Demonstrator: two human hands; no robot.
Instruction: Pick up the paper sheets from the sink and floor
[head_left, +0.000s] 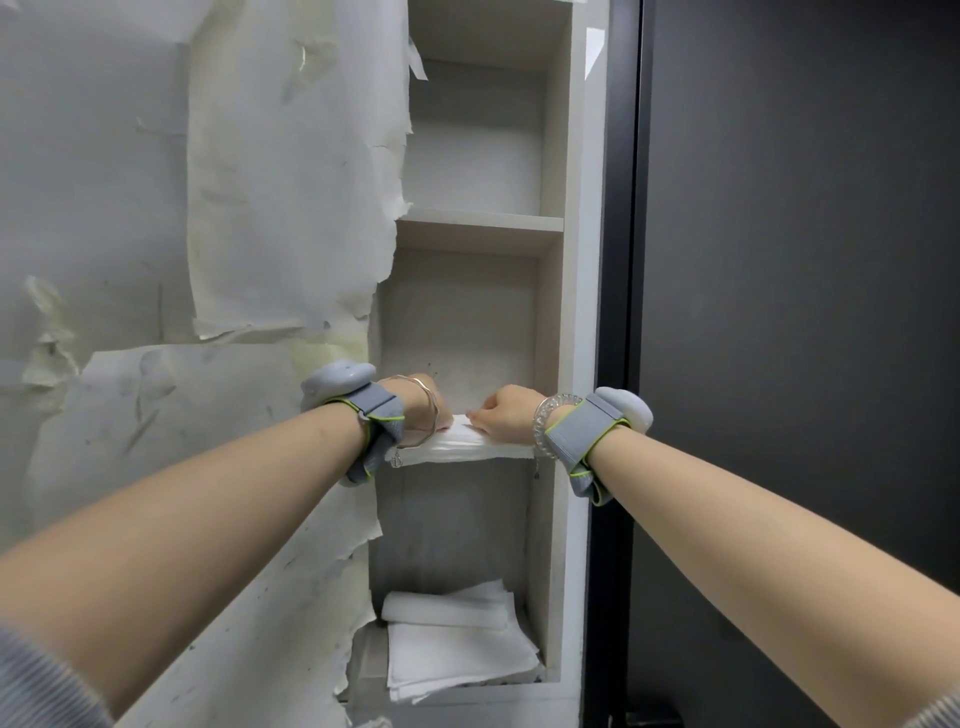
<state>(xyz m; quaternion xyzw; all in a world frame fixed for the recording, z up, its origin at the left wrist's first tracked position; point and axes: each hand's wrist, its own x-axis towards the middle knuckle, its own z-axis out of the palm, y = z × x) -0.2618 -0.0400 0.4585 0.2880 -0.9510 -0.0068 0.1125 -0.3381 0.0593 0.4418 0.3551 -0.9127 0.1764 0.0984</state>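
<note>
A white stack of paper sheets (462, 447) lies on the middle shelf of a narrow open shelf unit (556, 322). Both my hands rest on that stack. My left hand (428, 402) is at its left end, mostly hidden behind the wrist and bangles. My right hand (506, 415) sits on its right part with fingers curled down onto the top sheets. Each wrist wears a grey strap with a pale sensor. A second pile of white paper sheets (457, 649) lies on the bottom shelf.
Left of the shelves is a wall (208, 208) covered with torn, peeling paper. A dark door or panel (805, 312) stands to the right, with a black frame (623, 260) beside the shelf unit. The upper shelf compartments hold nothing visible.
</note>
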